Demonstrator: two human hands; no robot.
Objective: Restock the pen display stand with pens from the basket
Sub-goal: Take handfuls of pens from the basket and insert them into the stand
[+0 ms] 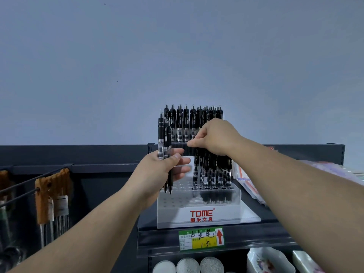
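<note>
The job looks about half done. On the left, the left hand (165, 172) holds three black pens (166, 138) standing up, with its fingers (175, 157) curled round them and the thumb pressed on the front. These wait just beside the left edge of the display stand (177, 208), which sits on the shelf (161, 241). The stand's back row (186, 125) is full. I count about eleven pens there, but they crowd together on the right, so I can't be sure. The holes (173, 201) at the front and on the left side have no pens in them. In the middle, the right hand (214, 138) pinches the top of one pen (197, 160) between thumb and first finger, over the middle step. Right of it stands a bunch (214, 174) already in place, maybe ten. What is left: that one pen, the three in the left hand, and many bare holes. I can't see the basket
</note>
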